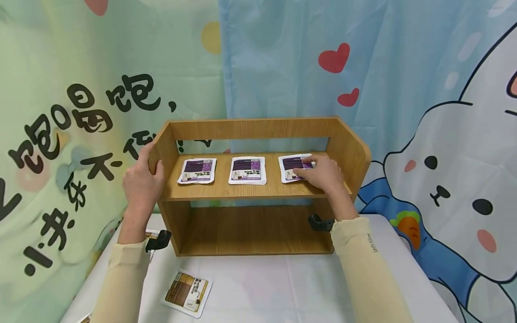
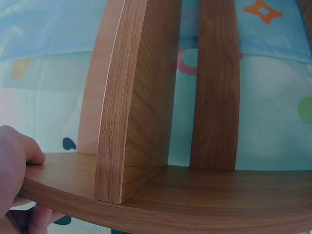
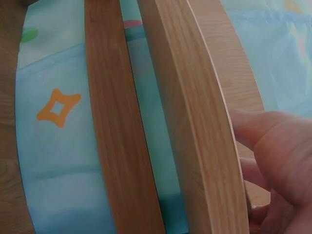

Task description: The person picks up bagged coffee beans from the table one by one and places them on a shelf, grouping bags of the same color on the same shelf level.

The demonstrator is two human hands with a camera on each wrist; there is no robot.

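Observation:
A two-tier wooden shelf [image 1: 258, 231] stands on the table. Three white-edged packets with purple labels lie in a row on its upper board: a left packet [image 1: 197, 171], a middle packet [image 1: 247, 170] and a right packet [image 1: 288, 166]. My left hand [image 1: 142, 181] grips the front edge of the left side panel, thumb inside; the left wrist view shows the fingers around that board's edge. My right hand [image 1: 323, 172] holds the right packet by its right part, thumb and fingertips over its face. In the right wrist view the shelf board hides that packet from sight.
A brown-and-white packet [image 1: 187, 294] lies on the white table [image 1: 258, 291] in front of the shelf. Another packet [image 1: 152, 234] shows partly behind my left wrist, and a corner of one more peeks out at lower left. Printed curtains [image 1: 274, 58] hang close behind and beside the shelf.

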